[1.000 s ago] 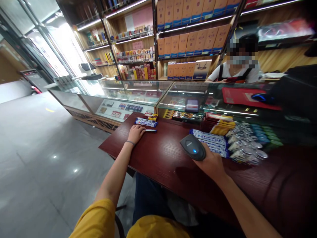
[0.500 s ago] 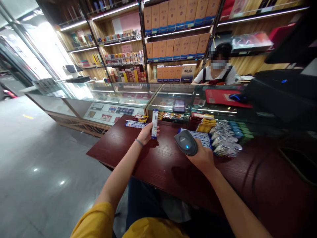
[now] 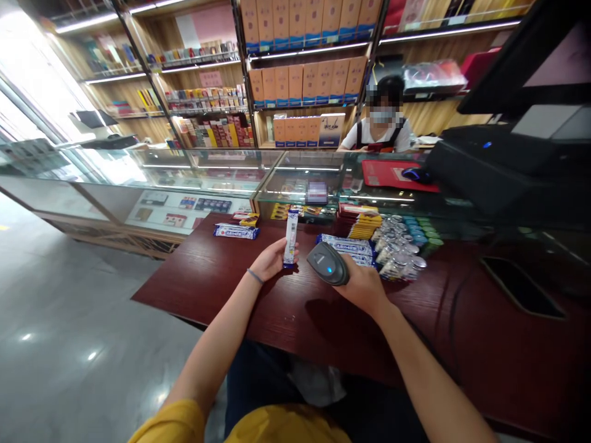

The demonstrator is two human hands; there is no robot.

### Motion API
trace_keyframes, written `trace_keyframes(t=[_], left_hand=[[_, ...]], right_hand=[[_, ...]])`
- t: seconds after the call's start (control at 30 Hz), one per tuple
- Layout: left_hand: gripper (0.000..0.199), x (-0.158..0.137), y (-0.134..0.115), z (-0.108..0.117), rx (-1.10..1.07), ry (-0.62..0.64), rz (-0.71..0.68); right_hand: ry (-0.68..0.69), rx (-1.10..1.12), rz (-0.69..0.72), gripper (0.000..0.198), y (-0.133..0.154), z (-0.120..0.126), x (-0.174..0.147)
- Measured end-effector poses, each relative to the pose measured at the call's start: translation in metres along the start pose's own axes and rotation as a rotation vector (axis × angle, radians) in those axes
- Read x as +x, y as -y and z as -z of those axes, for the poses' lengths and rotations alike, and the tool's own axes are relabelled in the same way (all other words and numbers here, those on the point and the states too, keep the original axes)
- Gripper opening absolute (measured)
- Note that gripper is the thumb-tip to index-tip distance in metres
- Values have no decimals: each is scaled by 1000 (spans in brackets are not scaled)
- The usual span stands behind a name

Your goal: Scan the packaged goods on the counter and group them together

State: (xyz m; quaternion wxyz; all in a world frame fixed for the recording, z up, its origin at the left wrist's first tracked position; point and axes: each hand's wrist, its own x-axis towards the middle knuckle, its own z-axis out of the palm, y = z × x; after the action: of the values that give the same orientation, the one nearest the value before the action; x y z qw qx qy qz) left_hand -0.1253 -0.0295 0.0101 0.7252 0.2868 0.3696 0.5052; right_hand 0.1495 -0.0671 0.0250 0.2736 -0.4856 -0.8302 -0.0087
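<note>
My left hand (image 3: 271,259) is closed on a slim blue-and-white snack packet (image 3: 291,239), held upright above the dark red table with its printed side towards me. My right hand (image 3: 364,283) grips a black barcode scanner (image 3: 329,263) with a lit blue light; its head points left at the packet, a short gap between them. Behind the scanner lie more blue-and-white packets (image 3: 346,245) in a row, partly covered by it. Two or so similar packets (image 3: 236,231) lie at the table's far left, beside a yellow-and-red packet (image 3: 249,218).
Yellow-and-brown packets (image 3: 364,223) and several clear-lidded small containers (image 3: 401,249) stand at the right. A phone (image 3: 521,286) lies further right, below a dark monitor (image 3: 530,67). A glass display counter (image 3: 207,166) runs behind the table (image 3: 184,277); a masked person (image 3: 378,129) sits beyond it.
The view has shifted right, so the scene sits further left. The packet in my left hand is turned slightly and its printed face shows more. Both hands keep their hold.
</note>
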Motion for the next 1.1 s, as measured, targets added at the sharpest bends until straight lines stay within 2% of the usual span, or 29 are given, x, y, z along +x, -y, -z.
trace_keyframes(t=[0.1,0.2,0.3,0.4,0.5,0.6,0.8,0.93,1.1], left_hand=[[26,0,1,0,44,35,-22],[24,-1,1,-1,56,23,-17],[26,-1,2,-1,67,34,-35],[36,0,5,-2,151,43,-110],[50,4,7,-6,403,-4,-245],[50,9,6,-18,800,-19,-386],[35,24,18,-55,1547,41,-633],[34,39,37,-79,1774,115,-703],[33,54,52,-99,1857,155,-733]], right_hand=[[2,-4,-6,42,0,-1,0],[-26,25,-30,46,-3,-1,0],[-73,51,-112,49,-5,2,1],[-112,91,-246,49,-8,9,2],[-184,144,-407,48,-14,16,5],[-287,186,-539,49,-24,22,8],[-425,242,-575,53,-45,30,9],[-501,267,-588,52,-52,34,9],[-528,290,-637,53,-58,37,8]])
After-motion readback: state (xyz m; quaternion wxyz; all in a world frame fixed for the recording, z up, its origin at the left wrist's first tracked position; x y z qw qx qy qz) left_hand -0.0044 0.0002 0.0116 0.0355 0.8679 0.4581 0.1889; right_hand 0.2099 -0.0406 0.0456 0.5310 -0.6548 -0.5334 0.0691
